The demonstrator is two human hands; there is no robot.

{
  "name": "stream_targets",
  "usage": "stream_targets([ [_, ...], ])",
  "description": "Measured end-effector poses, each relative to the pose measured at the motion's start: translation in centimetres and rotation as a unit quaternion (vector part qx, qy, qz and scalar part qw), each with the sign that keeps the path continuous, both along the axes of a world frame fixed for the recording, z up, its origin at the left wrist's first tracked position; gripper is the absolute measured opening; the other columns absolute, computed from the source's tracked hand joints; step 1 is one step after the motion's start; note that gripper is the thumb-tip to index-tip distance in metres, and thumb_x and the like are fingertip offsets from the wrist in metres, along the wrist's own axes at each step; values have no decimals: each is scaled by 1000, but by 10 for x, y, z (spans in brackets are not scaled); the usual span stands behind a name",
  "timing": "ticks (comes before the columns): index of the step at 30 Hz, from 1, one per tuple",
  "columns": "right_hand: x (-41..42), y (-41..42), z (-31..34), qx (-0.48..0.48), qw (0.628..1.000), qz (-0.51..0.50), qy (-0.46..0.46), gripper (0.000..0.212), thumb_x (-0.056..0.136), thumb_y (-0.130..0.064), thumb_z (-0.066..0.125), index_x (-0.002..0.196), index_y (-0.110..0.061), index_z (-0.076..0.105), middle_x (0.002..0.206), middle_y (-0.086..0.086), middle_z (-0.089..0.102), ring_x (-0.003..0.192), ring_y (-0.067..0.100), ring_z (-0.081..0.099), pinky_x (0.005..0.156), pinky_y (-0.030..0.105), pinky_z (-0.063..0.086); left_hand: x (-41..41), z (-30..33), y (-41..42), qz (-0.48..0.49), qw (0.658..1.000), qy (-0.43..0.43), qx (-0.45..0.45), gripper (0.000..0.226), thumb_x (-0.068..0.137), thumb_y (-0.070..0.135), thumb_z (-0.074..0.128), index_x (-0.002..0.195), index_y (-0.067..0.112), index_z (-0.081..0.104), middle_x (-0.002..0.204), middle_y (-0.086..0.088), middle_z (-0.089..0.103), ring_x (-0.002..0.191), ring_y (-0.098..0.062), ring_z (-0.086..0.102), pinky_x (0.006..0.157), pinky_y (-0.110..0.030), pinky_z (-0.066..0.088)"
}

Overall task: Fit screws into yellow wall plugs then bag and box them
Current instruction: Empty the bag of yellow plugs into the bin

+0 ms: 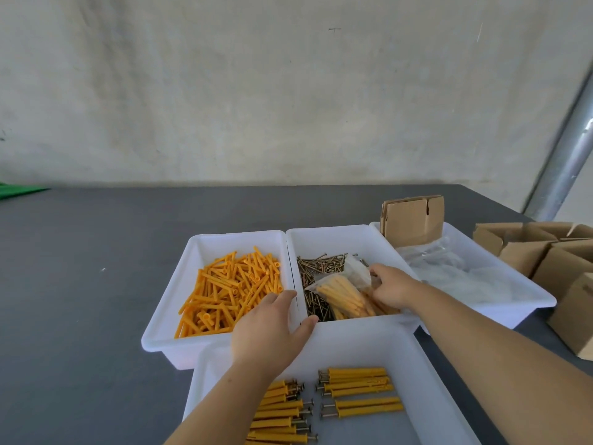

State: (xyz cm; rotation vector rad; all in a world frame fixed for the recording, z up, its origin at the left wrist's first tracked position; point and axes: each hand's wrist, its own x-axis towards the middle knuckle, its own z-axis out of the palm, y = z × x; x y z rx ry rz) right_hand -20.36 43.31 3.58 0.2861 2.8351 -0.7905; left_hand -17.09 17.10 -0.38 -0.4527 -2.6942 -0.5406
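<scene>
Gripping a Filled Bag Over the Screw Tray

Curling around a clear bag (345, 295) of yellow plugs, the fingers (377, 271) of the right hand (393, 289) are holding it at its right end, with the bag lying tilted on the loose screws (316, 268) in the middle tray (333, 234). A second, crumpled bit of clear plastic is showing just behind the bag, touching it.

Resting with straight, spread fingers (282, 297), the left hand (272, 329) is lying across the meeting rims of the left and middle trays, its thumb reaching onto the middle tray's near corner; it is gripping nothing.

Sitting beside the screws, the left tray (199, 248) is holding a heap of loose yellow plugs (231, 290). The near tray (417, 364), below both forearms, is carrying plugs already fitted with screws (359, 391), laid in rows in two groups, screw heads meeting in the gap between them.

Standing to the right, a fourth tray (542, 298) is holding empty clear bags (449, 261) and a folded cardboard box (412, 220) propped at its far corner. More cardboard boxes (545, 252) are crowding the right edge of the dark grey worktop (80, 284), and a pale wall is rising behind it all.
</scene>
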Motion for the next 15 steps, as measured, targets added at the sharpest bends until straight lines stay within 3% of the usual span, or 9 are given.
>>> stream_targets([
  [5, -6, -1, -4, 21, 987, -60, 150, 7, 98, -14, 50, 101, -17, 56, 90, -3, 54, 91, 22, 52, 70, 28, 38, -1, 1, 1, 3, 1000, -11, -4, 68, 84, 78, 35, 140, 40, 40, 112, 17, 57, 87, -4, 58, 58, -21, 45],
  [9, -12, -19, 7, 48, 956, -140, 255, 23, 96, -21, 51, 74, -14, 48, 69, 1, 49, 68, 21, 48, 58, 33, 36, 0, 0, 1, 3, 1000, -8, -7, 68, 85, 77, 34, 140, 39, 40, 112, 17, 58, 87, -5, 58, 60, -22, 49],
  [12, -18, -38, 20, 67, 966, -132, 213, 25, 88, -26, 53, 66, -18, 44, 63, -2, 45, 58, 16, 46, 51, 27, 33, 0, 0, 0, 2, 1000, -11, -3, 67, 85, 77, 35, 140, 39, 40, 111, 16, 58, 87, -5, 59, 62, -24, 51],
  [15, -25, -53, 25, 37, 989, -94, 107, 38, 91, -50, 50, 80, -15, 57, 72, 1, 56, 65, 20, 55, 62, 29, 42, -2, 1, 0, 1, 1000, -14, -5, 66, 85, 77, 34, 140, 39, 40, 110, 17, 58, 88, -7, 59, 63, -26, 52],
])
